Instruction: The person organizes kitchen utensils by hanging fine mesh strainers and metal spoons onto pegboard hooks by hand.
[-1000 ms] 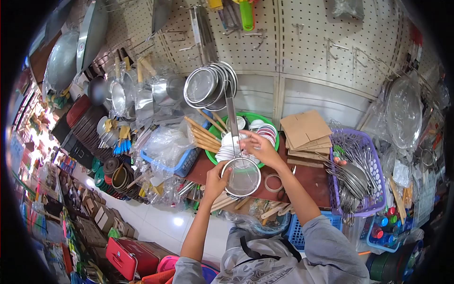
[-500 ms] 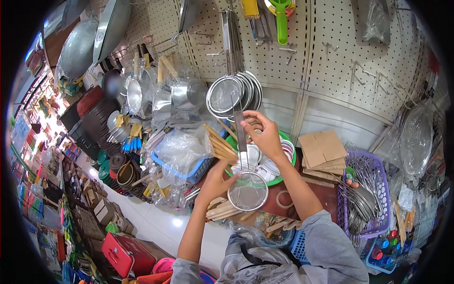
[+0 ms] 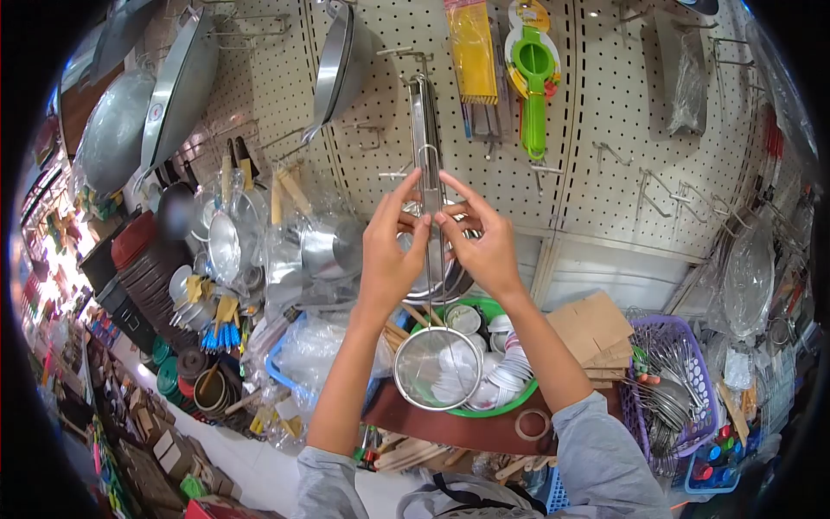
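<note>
A round wire-mesh strainer (image 3: pixel 438 368) hangs head-down in front of me, its long flat metal handle upright. My left hand (image 3: pixel 392 251) pinches the handle from the left, thumb and forefinger on it. From the other side my right hand (image 3: pixel 481 246) grips the same handle, fingertips almost meeting those of the left. Just behind my hands, more strainers (image 3: pixel 421 108) hang by their handles from a pegboard hook; their round heads are mostly covered by my hands. Below, the mesh overlaps a green basin (image 3: pixel 519 399) of white dishes.
A pegboard (image 3: pixel 596 121) carries woks (image 3: pixel 180 95) and a green squeezer (image 3: pixel 533 95). To the right are cardboard pieces (image 3: pixel 590 329) and a purple basket (image 3: pixel 704 406) of metal utensils. Plastic-wrapped goods (image 3: pixel 327 346) lie at left. Wooden handles (image 3: pixel 415 454) sit below the brown shelf (image 3: pixel 432 426).
Both hands have risen with the strainer toward the hanging strainers. My left hand has moved from beside the mesh head up to the handle. The view has tilted upward.
</note>
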Tool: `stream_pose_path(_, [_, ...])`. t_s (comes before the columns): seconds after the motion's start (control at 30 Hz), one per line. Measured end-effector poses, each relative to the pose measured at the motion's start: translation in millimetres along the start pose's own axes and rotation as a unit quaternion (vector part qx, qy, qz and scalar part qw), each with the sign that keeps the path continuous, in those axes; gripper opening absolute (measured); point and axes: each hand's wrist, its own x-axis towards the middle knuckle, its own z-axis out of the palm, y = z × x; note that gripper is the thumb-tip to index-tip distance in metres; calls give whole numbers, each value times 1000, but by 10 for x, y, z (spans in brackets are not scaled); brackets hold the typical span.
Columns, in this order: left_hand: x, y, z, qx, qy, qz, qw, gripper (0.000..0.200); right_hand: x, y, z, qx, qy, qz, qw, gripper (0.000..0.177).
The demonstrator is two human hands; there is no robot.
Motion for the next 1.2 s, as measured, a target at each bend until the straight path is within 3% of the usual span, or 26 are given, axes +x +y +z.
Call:
stream_pose_path(0.5, [1359, -734, -158, -97, 25, 84, 991, 58, 1334, 85, 260, -127, 43, -85, 987, 56])
stream_pose_path(0.7, [1556, -874, -83, -88, 13, 97, 991, 59, 1581, 270, 190, -181, 56, -114, 975, 57])
stream_pose_path(0.8, [1600, -892, -88, -71, -4, 80, 994, 59, 1599, 230, 207, -175, 58, -67, 981, 58])
stream_pose_path(0.9, [1653, -953, -54, -59, -12, 72, 996, 59, 1676, 359, 175, -207, 65, -106, 970, 59])
stream_pose_path(1.0, [1706, -1049, -1, -71, -4, 96, 993, 61, 1696, 324, 178, -195, 64, -43, 978, 60])
stream_pose_path(1.2, [1710, -1038, 15, -51, -5, 97, 994, 64, 1731, 353, 199, -255, 68, -81, 961, 55])
